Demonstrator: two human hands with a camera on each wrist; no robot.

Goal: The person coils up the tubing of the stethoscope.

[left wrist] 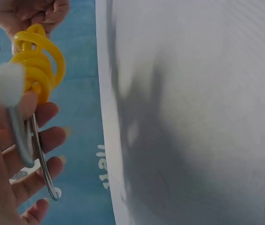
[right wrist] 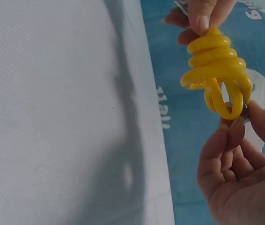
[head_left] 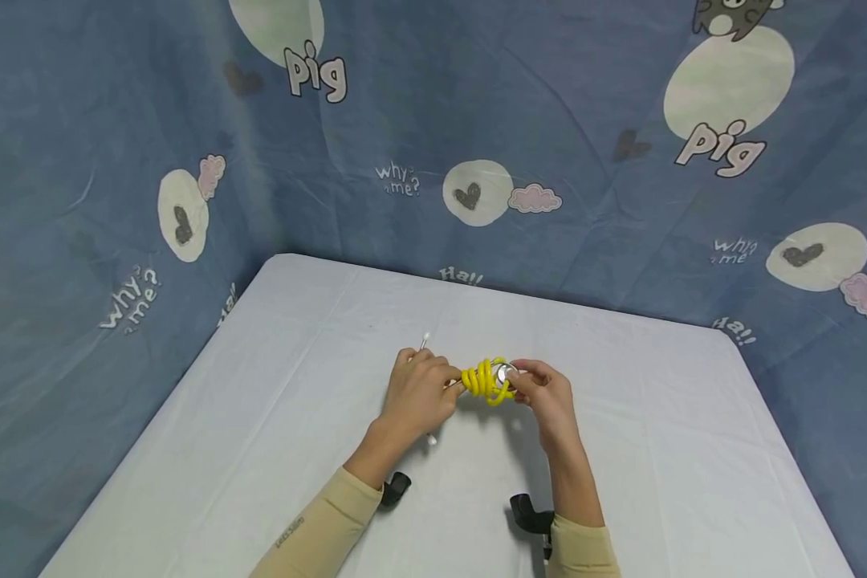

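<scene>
A stethoscope with yellow tubing (head_left: 482, 381) wound into several coils is held up over the table between both hands. My left hand (head_left: 417, 393) grips its metal ear tubes where they meet the tubing. In the left wrist view one white eartip (left wrist: 7, 84) looms close to the camera, and a curved metal ear tube (left wrist: 43, 161) runs down past the fingers. At the other end my right hand (head_left: 547, 395) pinches the round silver chest piece (head_left: 504, 373) between thumb and fingers. Loops of tubing hang beside the chest piece, which the fingers partly hide in the right wrist view.
A white cloth covers the table (head_left: 679, 449), and shadows of the hands fall on it. Behind and to the left hangs a blue patterned curtain (head_left: 376, 233). Black wrist mounts (head_left: 531, 514) stick out inward from the sleeves.
</scene>
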